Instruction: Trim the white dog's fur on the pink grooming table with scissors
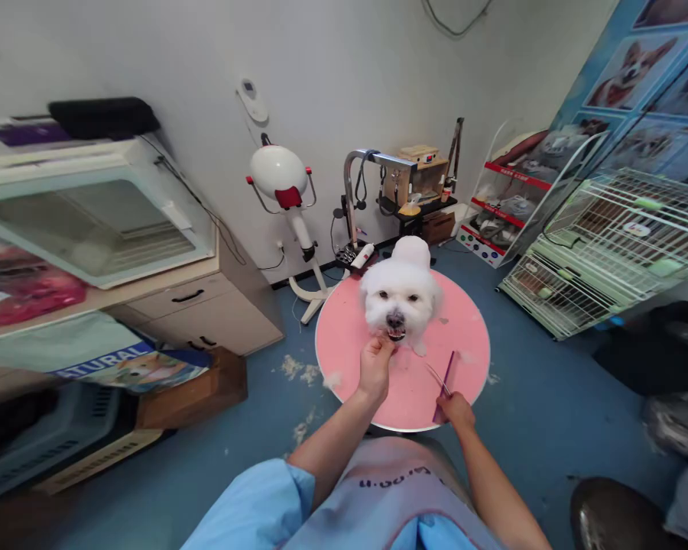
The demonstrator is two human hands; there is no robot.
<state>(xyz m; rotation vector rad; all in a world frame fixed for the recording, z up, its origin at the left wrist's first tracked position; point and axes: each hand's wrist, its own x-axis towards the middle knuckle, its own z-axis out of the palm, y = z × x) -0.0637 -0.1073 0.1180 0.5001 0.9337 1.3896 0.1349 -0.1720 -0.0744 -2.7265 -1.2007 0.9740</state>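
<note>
A fluffy white dog (pixel 400 294) faces me on a round pink grooming table (pixel 344 359), its mouth partly open with some teeth showing. At its chin, my left hand (pixel 377 363) is closed in a pinch; the fingertips touch the fur beside the mouth. Lower on the right, my right hand (pixel 457 412) is closed around the handles of silver scissors (pixel 437 379), whose blades point up and left toward the dog. A purple comb (pixel 446 380) runs beside the scissors; whether it lies on the table or is held too, I cannot tell.
Behind the table rise a metal grooming arm (pixel 348 172) with hanging loops and a white stand dryer (pixel 280 174). Wire cages (pixel 624 244) and a rack (pixel 504 198) stand right. A cabinet (pixel 206 305) is left. Fur clippings (pixel 301 370) lie on the blue floor.
</note>
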